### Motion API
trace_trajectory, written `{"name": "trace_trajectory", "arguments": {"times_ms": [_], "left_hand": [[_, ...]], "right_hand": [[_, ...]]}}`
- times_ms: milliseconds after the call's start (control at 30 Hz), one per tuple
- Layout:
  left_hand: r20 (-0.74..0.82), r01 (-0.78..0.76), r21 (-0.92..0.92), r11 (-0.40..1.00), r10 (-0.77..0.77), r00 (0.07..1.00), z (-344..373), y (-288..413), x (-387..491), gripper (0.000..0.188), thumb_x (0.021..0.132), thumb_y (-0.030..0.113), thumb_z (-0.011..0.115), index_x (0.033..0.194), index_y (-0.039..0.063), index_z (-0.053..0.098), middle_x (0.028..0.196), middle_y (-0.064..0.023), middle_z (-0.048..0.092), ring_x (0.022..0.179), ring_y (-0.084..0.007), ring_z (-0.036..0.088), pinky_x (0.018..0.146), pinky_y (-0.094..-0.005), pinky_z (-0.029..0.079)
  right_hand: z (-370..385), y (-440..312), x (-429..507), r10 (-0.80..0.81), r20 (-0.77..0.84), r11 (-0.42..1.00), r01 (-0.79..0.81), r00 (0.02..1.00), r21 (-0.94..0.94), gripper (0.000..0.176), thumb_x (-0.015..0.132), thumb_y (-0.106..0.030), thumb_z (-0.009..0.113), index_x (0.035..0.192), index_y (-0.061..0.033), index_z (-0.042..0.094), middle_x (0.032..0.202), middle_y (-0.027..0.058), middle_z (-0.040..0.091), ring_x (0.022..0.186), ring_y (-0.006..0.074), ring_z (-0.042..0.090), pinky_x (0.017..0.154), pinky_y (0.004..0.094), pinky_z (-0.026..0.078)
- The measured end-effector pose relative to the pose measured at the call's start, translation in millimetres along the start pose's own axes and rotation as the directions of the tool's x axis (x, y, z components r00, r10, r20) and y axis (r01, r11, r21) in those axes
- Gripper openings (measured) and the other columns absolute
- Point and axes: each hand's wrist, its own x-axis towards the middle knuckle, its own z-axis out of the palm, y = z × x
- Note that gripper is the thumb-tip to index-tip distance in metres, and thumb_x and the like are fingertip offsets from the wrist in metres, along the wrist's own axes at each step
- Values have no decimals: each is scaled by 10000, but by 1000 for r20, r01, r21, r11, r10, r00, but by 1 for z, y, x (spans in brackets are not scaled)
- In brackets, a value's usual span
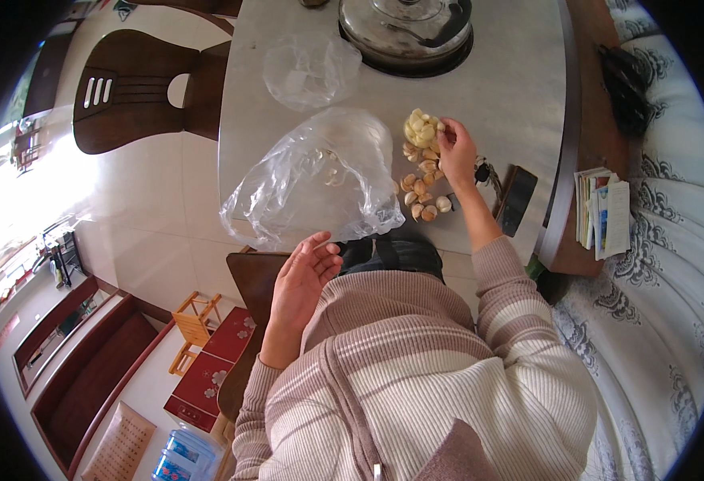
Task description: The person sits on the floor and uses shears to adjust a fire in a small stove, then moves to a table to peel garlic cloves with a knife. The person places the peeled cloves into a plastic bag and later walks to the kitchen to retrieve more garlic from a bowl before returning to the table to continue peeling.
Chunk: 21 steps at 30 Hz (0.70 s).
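A heap of peeled garlic cloves (422,127) sits on the grey table (502,90); what holds the heap is hard to make out. At its right side, my right hand (458,153) pinches a pale peeled clove (441,127) between thumb and fingers. Unpeeled garlic cloves (419,185) in brownish skins lie scattered just below, towards me. In front of my body, my left hand (308,264) is raised near the table edge, palm turned inward and holding nothing. Beyond its fingertips spreads a clear plastic bag (322,180) with a few bits of skin on it.
A large lidded metal pot (409,30) is set in the table's far part. Another clear plastic bag (311,72) lies left of it. A dark phone (517,200) and keys (489,172) rest beyond my right forearm. A wooden chair (141,90) stands left of the table.
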Motion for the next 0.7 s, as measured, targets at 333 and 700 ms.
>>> {"name": "trace_trajectory", "arguments": {"times_ms": [333,700], "left_hand": [[435,-515,853,82,434,789,98,41,56,507,694,92,700,1143,15,480,1009,-149,542,954,-260,548,794,-327,466],[363,-293,676,-676,-40,931,140,2,234,1036,486,267,837,1323,99,250,1294,-202,307,1132,-357,404,859,-381,475]], "right_hand": [[-10,17,-8,16,-75,996,-22,997,-85,249,831,-79,563,1076,-34,564,923,95,605,788,172,597,711,279,472],[-7,8,-8,159,-28,987,-159,987,11,250,826,-86,563,1065,-13,559,923,121,559,791,214,588,710,299,461]]}}
